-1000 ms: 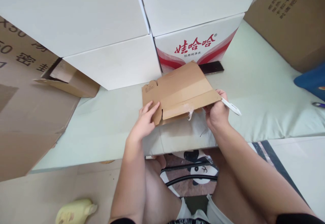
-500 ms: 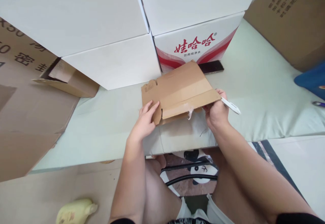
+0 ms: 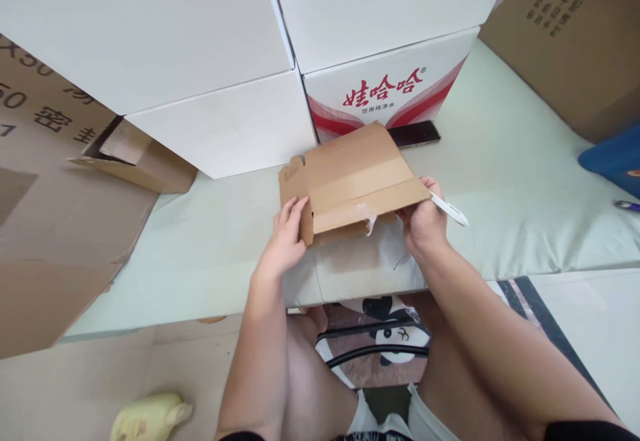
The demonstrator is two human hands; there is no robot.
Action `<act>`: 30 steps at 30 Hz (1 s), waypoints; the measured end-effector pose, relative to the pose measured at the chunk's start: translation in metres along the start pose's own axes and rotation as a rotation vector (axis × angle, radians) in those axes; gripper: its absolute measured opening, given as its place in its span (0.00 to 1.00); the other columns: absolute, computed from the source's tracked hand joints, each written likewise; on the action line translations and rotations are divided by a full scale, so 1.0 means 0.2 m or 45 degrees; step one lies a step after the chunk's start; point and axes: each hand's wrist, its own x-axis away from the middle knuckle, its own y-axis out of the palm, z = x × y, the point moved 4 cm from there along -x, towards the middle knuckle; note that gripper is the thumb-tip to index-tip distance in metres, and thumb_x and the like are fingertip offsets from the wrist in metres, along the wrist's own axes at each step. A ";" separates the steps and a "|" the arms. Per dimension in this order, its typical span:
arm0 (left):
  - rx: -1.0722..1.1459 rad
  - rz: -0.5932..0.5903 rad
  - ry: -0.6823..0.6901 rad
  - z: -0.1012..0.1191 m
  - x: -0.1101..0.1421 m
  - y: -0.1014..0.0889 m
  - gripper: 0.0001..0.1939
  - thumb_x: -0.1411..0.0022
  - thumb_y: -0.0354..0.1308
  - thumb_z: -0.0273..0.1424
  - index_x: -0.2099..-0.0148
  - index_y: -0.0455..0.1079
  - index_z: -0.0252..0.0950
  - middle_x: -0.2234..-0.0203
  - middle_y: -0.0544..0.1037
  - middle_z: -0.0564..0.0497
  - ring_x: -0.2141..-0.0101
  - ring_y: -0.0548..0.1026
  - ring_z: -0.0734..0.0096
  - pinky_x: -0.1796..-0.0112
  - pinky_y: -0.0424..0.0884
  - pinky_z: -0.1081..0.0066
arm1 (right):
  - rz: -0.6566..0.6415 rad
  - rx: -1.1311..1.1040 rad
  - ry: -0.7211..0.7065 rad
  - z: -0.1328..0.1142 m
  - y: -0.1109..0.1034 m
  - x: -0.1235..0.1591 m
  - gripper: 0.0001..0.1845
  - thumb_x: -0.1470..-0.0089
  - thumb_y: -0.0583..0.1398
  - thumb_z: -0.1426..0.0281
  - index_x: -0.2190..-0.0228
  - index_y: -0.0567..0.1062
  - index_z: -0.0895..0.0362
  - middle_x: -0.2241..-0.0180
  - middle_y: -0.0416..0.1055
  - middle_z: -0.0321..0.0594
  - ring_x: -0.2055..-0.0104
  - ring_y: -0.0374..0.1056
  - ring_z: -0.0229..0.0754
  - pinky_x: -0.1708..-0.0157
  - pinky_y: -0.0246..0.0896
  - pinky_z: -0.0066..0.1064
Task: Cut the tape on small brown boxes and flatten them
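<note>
Your two bare hands on a flattened brown cardboard box (image 3: pixel 357 171)
Your left hand (image 3: pixel 287 236) lies with fingers spread slightly on the box's left flap, while your right hand (image 3: pixel 425 220) grips its near right corner, a slim white plastic tool (image 3: pixel 451 210) sticking out beside it. The box sits over the pale green cloth (image 3: pixel 215 241), in front of the white carton with red lettering (image 3: pixel 387 88), and its far right edge partly covers a black rectangular phone (image 3: pixel 416 134).
</note>
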 end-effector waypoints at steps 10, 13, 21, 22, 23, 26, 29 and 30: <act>0.003 0.021 0.006 0.00 0.00 0.00 0.48 0.49 0.55 0.16 0.26 0.53 0.40 0.28 0.55 0.36 0.26 0.53 0.39 0.30 0.57 0.38 | -0.019 0.014 -0.012 0.00 0.00 0.00 0.19 0.59 0.62 0.60 0.65 0.61 0.49 0.74 0.61 0.27 0.74 0.61 0.37 0.75 0.56 0.29; -0.008 0.023 0.011 0.00 0.00 0.00 0.48 0.48 0.56 0.16 0.26 0.52 0.39 0.28 0.55 0.36 0.27 0.54 0.40 0.30 0.57 0.39 | -0.018 0.016 -0.011 0.00 0.00 0.01 0.19 0.58 0.63 0.59 0.66 0.61 0.49 0.74 0.61 0.27 0.74 0.61 0.36 0.75 0.54 0.29; -0.025 0.011 -0.001 0.01 0.00 -0.01 0.48 0.48 0.55 0.15 0.26 0.52 0.37 0.28 0.55 0.35 0.26 0.53 0.40 0.30 0.58 0.40 | -0.031 -0.005 -0.024 0.00 0.00 0.01 0.19 0.55 0.64 0.59 0.65 0.61 0.49 0.74 0.61 0.27 0.73 0.60 0.36 0.75 0.53 0.28; -0.022 0.009 -0.004 0.02 0.00 -0.01 0.48 0.48 0.55 0.15 0.26 0.51 0.37 0.28 0.55 0.35 0.26 0.53 0.41 0.30 0.58 0.41 | -0.029 0.000 -0.021 0.00 0.00 0.01 0.19 0.55 0.64 0.59 0.66 0.61 0.49 0.74 0.61 0.27 0.73 0.60 0.36 0.75 0.53 0.28; -0.019 0.007 -0.007 0.02 0.00 -0.01 0.48 0.48 0.54 0.15 0.25 0.51 0.37 0.28 0.54 0.35 0.26 0.53 0.41 0.29 0.58 0.41 | -0.026 0.004 -0.017 0.00 0.00 0.01 0.19 0.55 0.64 0.59 0.66 0.61 0.49 0.74 0.60 0.27 0.73 0.60 0.36 0.75 0.53 0.28; -0.013 0.004 -0.017 0.02 0.00 -0.01 0.47 0.48 0.54 0.15 0.26 0.51 0.37 0.28 0.54 0.35 0.26 0.52 0.41 0.29 0.57 0.41 | -0.025 -0.006 -0.002 0.00 0.00 0.01 0.18 0.55 0.64 0.60 0.66 0.61 0.49 0.75 0.61 0.27 0.74 0.60 0.36 0.75 0.53 0.28; -0.005 0.007 -0.018 0.02 0.00 -0.01 0.48 0.48 0.55 0.16 0.26 0.52 0.38 0.28 0.54 0.35 0.26 0.52 0.40 0.29 0.57 0.40 | -0.019 -0.020 0.003 -0.01 0.00 0.01 0.18 0.58 0.63 0.61 0.66 0.62 0.49 0.76 0.62 0.27 0.74 0.60 0.36 0.75 0.52 0.28; -0.003 0.010 -0.018 0.02 0.00 -0.01 0.48 0.48 0.55 0.16 0.26 0.52 0.38 0.28 0.54 0.35 0.26 0.52 0.40 0.29 0.57 0.40 | -0.016 -0.021 0.005 -0.01 0.00 0.01 0.19 0.60 0.62 0.61 0.66 0.62 0.49 0.76 0.62 0.26 0.74 0.59 0.36 0.76 0.51 0.28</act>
